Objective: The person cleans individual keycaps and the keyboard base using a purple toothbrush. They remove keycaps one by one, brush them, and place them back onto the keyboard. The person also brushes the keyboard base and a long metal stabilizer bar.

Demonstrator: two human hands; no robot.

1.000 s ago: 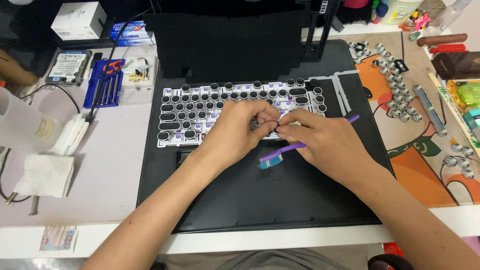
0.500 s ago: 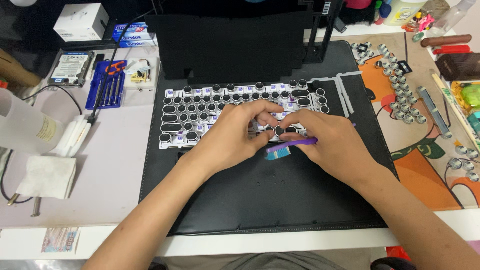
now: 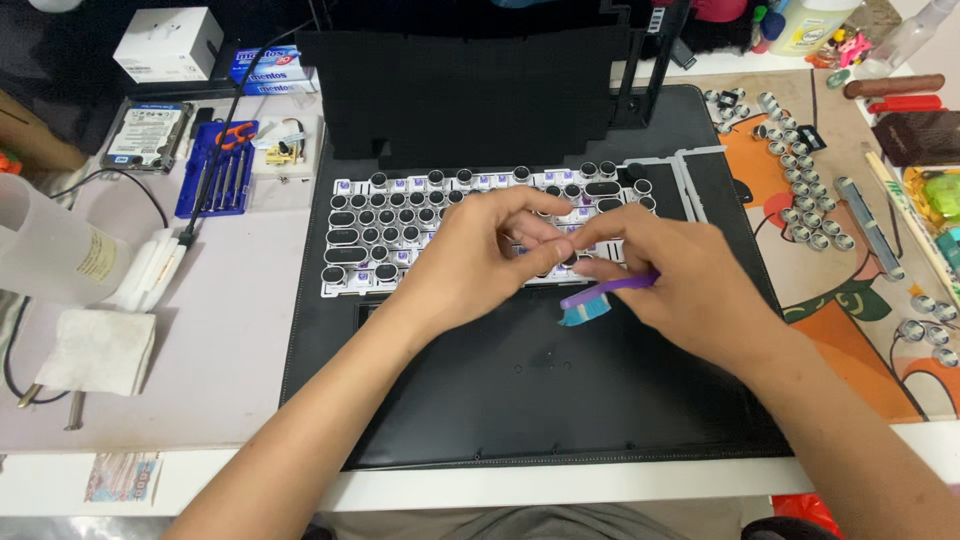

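Observation:
A white keyboard (image 3: 400,215) with round black keycaps lies on a black mat (image 3: 520,400). My left hand (image 3: 470,260) reaches over its right half, thumb and fingers pinched together at a key. My right hand (image 3: 690,285) meets it there fingertip to fingertip. Tucked under the right hand's fingers is a purple toothbrush (image 3: 605,293) with blue bristles, its head pointing left just below the keyboard. Whatever sits between the pinched fingertips is hidden.
Several loose round keycaps (image 3: 800,215) lie on the orange mat to the right. A black upright panel (image 3: 470,80) stands behind the keyboard. On the left are a blue screwdriver set (image 3: 215,165), a hard drive (image 3: 140,135), a translucent cup (image 3: 45,255) and a folded tissue (image 3: 95,350).
Both hands stayed over the keyboard's right half. The toothbrush has slid further under my right hand, so less of its handle shows.

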